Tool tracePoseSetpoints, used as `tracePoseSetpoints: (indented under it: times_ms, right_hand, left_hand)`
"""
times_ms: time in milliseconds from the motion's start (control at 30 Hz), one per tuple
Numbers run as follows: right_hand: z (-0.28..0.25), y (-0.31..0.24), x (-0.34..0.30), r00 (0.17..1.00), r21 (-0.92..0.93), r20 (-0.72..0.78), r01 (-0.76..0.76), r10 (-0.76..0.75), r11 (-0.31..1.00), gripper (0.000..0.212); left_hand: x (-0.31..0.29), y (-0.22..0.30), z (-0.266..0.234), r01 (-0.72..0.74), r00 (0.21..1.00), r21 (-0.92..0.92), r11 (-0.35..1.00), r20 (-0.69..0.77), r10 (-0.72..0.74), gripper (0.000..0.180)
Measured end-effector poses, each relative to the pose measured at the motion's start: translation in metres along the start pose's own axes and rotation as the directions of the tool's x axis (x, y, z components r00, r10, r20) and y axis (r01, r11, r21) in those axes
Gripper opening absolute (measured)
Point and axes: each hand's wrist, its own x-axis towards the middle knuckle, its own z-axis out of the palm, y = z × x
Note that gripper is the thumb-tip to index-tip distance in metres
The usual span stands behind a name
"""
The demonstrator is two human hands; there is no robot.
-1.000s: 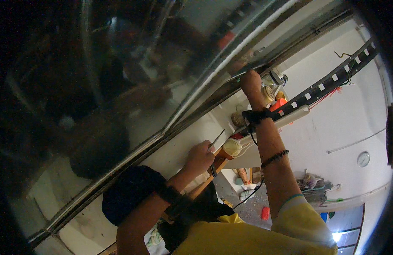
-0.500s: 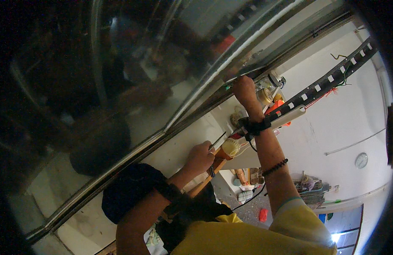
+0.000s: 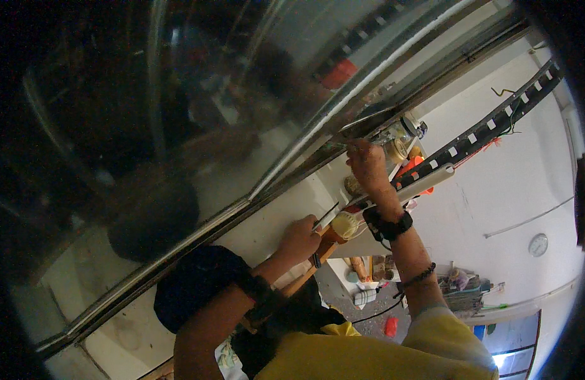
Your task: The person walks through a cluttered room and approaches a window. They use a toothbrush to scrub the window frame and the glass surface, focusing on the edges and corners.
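My left hand [image 3: 299, 239] is closed round a slim knife [image 3: 327, 218], whose narrow blade points up and to the right over the white sill. Close beside it stands a brown container with a cream-coloured top [image 3: 344, 225]. My right hand [image 3: 368, 163] is raised near the dark window frame, its fingers bent together. Something thin and greenish shows at its fingertips, too small and blurred to name. Several jars, one with a golden lid [image 3: 396, 151], stand just to the right of this hand.
A metal-framed glass pane [image 3: 267, 183] runs diagonally across the left. A dark blue rounded bundle [image 3: 201, 285] lies by my left forearm. A black slotted strip [image 3: 482, 133] crosses the white wall, with a round clock [image 3: 538, 245] below. A red item [image 3: 390, 327] lies on the floor.
My right hand has drawn back from the window frame, downward toward me. My left hand keeps its hold on the knife and has hardly moved.
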Motion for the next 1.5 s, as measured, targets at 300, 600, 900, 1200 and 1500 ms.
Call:
tracePoseSetpoints:
  times_ms: [300,600,900,1200,1500]
  right_hand:
    - [0.03,-0.008,-0.006,0.98,-0.203,-0.004,0.192,-0.197,0.96,0.004]
    - [-0.005,0.034,0.016,0.998,-0.3,-0.021,0.044,-0.052,0.953,0.011]
    - [0.019,-0.01,0.011,0.962,-0.172,0.072,0.274,-0.265,0.946,0.013]
    - [-0.006,0.043,0.044,0.999,-0.447,0.047,0.044,-0.026,0.894,0.008]
    - [0.047,0.044,-0.002,0.998,-0.258,-0.054,-0.028,0.015,0.966,0.012]
  left_hand:
    - [0.002,0.004,0.005,-0.089,0.995,0.027,0.996,-0.037,0.09,0.013]
    - [0.002,0.001,0.006,-0.044,0.998,0.055,0.998,0.042,0.042,0.018]
    - [0.001,0.001,0.006,-0.06,0.998,0.049,0.997,0.027,0.059,0.016]
    - [0.001,-0.003,0.012,-0.11,0.993,0.084,0.99,-0.022,0.112,0.016]
    - [0.001,0.004,0.008,-0.055,0.997,0.057,0.997,0.053,0.052,0.022]
